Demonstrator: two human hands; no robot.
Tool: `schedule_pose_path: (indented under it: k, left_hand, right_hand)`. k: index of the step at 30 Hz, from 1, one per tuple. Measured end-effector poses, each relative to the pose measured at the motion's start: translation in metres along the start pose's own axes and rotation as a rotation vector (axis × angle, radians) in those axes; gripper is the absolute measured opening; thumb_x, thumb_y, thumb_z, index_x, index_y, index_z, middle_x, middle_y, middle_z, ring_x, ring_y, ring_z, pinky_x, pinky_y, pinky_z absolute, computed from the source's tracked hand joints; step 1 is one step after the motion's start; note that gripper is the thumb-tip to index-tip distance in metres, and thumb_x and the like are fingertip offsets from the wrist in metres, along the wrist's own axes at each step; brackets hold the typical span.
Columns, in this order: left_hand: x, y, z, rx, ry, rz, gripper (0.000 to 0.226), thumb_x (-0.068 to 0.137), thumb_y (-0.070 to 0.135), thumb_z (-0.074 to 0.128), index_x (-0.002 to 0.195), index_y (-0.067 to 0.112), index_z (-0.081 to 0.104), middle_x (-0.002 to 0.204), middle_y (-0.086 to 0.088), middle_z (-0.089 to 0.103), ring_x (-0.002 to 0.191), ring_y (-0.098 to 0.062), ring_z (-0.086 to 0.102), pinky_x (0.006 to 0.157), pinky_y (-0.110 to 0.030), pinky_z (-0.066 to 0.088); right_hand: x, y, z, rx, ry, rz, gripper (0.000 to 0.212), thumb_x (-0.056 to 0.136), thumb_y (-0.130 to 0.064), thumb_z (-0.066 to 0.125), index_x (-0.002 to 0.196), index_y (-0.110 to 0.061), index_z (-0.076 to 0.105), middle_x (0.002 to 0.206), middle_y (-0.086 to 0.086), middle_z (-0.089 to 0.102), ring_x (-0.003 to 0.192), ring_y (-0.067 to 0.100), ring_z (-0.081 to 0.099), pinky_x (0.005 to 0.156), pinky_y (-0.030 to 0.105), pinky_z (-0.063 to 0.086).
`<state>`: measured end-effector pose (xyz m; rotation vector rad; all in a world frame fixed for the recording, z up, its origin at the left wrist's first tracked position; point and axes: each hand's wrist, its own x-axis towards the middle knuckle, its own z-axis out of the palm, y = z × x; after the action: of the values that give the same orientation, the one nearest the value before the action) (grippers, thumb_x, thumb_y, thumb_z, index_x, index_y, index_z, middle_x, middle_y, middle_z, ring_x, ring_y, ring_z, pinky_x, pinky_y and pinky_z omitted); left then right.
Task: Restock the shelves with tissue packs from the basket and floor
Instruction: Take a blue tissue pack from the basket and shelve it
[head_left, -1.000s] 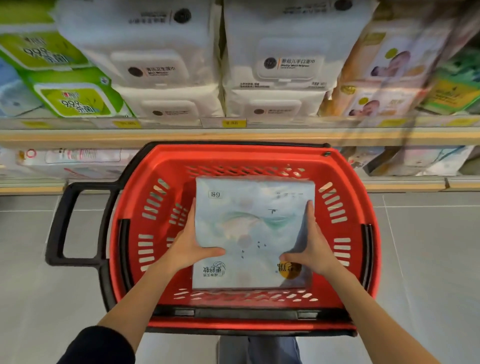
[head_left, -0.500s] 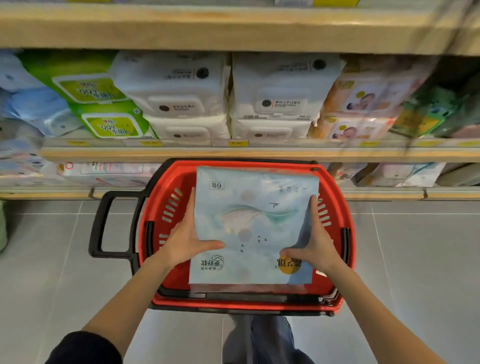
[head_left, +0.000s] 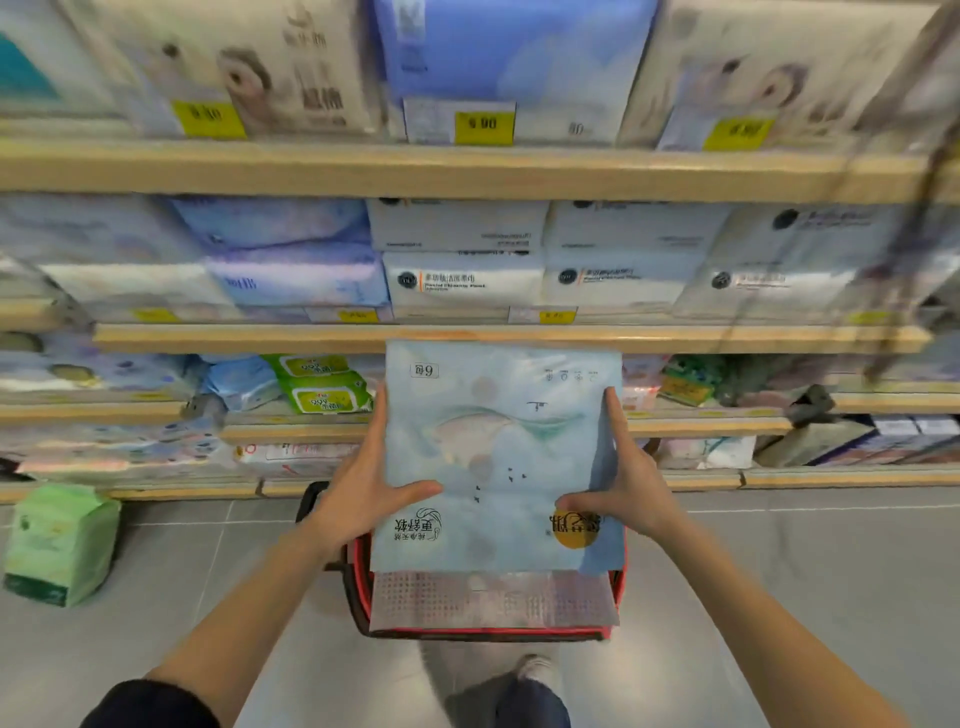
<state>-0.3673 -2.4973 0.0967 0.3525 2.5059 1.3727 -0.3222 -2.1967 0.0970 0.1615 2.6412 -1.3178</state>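
A pale blue tissue pack (head_left: 498, 447) with a wave print is held up in front of the shelves, above the red basket (head_left: 363, 597). My left hand (head_left: 363, 493) grips its left edge and my right hand (head_left: 623, 493) grips its right edge, thumbs on the front face. The basket stands on the floor below and is mostly hidden by the pack. A green tissue pack (head_left: 60, 540) stands on the floor at the left. Wooden shelves (head_left: 467, 171) stocked with tissue and wipe packs fill the upper view.
Yellow price tags (head_left: 483, 124) hang on the shelf fronts. Grey tiled floor (head_left: 779, 597) spreads to the right of the basket. My shoe (head_left: 535, 667) and trouser leg show just behind the basket. The picture is blurred by motion.
Both hands have lifted the blue tissue pack out of the basket and up to shelf height. The view has tilted upward, bringing higher shelves and the green floor pack into sight.
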Motion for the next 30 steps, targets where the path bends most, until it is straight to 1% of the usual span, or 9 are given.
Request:
schedule_pose_path:
  k: [5, 8, 11, 14, 16, 20, 23, 27, 30]
  left_hand:
    - [-0.017, 0.095, -0.067, 0.024, 0.042, 0.134, 0.121, 0.048, 0.083, 0.062, 0.135, 0.054, -0.017, 0.146, 0.035, 0.001, 0.132, 0.02, 0.013, 0.104, -0.003, 0.02]
    - [-0.025, 0.148, -0.105, 0.06, 0.086, 0.202, 0.125, 0.047, 0.085, 0.06, 0.138, 0.047, -0.017, 0.137, 0.047, 0.003, 0.134, 0.01, 0.017, 0.104, -0.012, 0.026]
    - [-0.034, 0.196, -0.138, 0.083, 0.141, 0.284, 0.126, 0.045, 0.085, 0.062, 0.137, 0.047, -0.016, 0.141, 0.038, 0.007, 0.133, 0.004, 0.023, 0.099, -0.01, 0.028]
    - [-0.047, 0.24, -0.165, 0.111, 0.2, 0.354, 0.12, 0.048, 0.071, 0.066, 0.135, 0.051, -0.015, 0.134, 0.043, 0.002, 0.135, 0.003, 0.018, 0.102, -0.007, 0.022]
    - [-0.053, 0.265, -0.182, 0.106, 0.215, 0.402, 0.12, 0.049, 0.069, 0.069, 0.133, 0.055, -0.016, 0.143, 0.035, 0.006, 0.14, -0.006, 0.021, 0.11, -0.021, 0.027]
    - [-0.064, 0.309, -0.208, 0.121, 0.254, 0.49, 0.123, 0.064, 0.043, 0.081, 0.141, 0.041, -0.015, 0.148, 0.027, 0.009, 0.138, -0.007, 0.026, 0.103, -0.008, 0.026]
    - [-0.072, 0.34, -0.223, 0.143, 0.302, 0.549, 0.123, 0.063, 0.052, 0.078, 0.142, 0.04, -0.015, 0.148, 0.02, 0.013, 0.134, -0.003, 0.028, 0.103, -0.015, 0.027]
    - [-0.078, 0.375, -0.238, 0.177, 0.353, 0.6, 0.12, 0.071, 0.031, 0.078, 0.146, 0.032, -0.015, 0.142, 0.032, 0.001, 0.135, -0.001, 0.021, 0.104, -0.014, 0.023]
    - [-0.079, 0.397, -0.247, 0.212, 0.399, 0.621, 0.123, 0.069, 0.036, 0.08, 0.145, 0.035, -0.016, 0.14, 0.031, 0.001, 0.131, -0.001, 0.023, 0.101, -0.015, 0.025]
  right_hand:
    - [-0.032, -0.097, -0.061, -0.035, 0.09, -0.071, 0.14, 0.038, -0.064, 0.074, 0.142, -0.041, -0.017, 0.151, -0.004, 0.027, 0.129, 0.032, 0.041, 0.077, 0.028, 0.044]
    - [-0.048, -0.15, -0.095, -0.044, 0.152, -0.143, 0.139, 0.05, -0.042, 0.086, 0.146, -0.036, -0.015, 0.144, -0.012, 0.028, 0.12, 0.029, 0.048, 0.076, 0.029, 0.045]
    - [-0.064, -0.198, -0.127, -0.069, 0.227, -0.198, 0.137, 0.054, -0.034, 0.088, 0.145, -0.038, -0.015, 0.133, 0.001, 0.047, 0.096, 0.02, 0.051, 0.06, 0.016, 0.041]
    - [-0.084, -0.24, -0.155, -0.07, 0.303, -0.254, 0.136, 0.055, -0.033, 0.088, 0.144, -0.042, -0.015, 0.145, 0.0, 0.038, 0.122, 0.026, 0.046, 0.086, 0.031, 0.046]
    - [-0.097, -0.266, -0.172, -0.091, 0.342, -0.29, 0.135, 0.055, -0.035, 0.088, 0.143, -0.044, -0.013, 0.149, -0.001, 0.034, 0.128, 0.028, 0.041, 0.093, 0.04, 0.044]
    - [-0.117, -0.309, -0.204, -0.09, 0.398, -0.346, 0.134, 0.053, -0.038, 0.088, 0.145, -0.045, -0.01, 0.142, 0.0, 0.04, 0.122, 0.029, 0.044, 0.088, 0.042, 0.045]
    - [-0.132, -0.334, -0.224, -0.089, 0.441, -0.405, 0.132, 0.058, -0.03, 0.087, 0.147, -0.04, -0.009, 0.138, -0.001, 0.042, 0.12, 0.027, 0.046, 0.082, 0.036, 0.045]
    - [-0.148, -0.362, -0.248, -0.116, 0.515, -0.454, 0.131, 0.058, -0.031, 0.087, 0.146, -0.042, -0.01, 0.141, 0.005, 0.043, 0.113, 0.03, 0.05, 0.076, 0.034, 0.044]
    - [-0.154, -0.377, -0.264, -0.13, 0.557, -0.489, 0.129, 0.059, -0.03, 0.087, 0.144, -0.045, -0.01, 0.143, 0.003, 0.041, 0.115, 0.028, 0.05, 0.08, 0.036, 0.046]
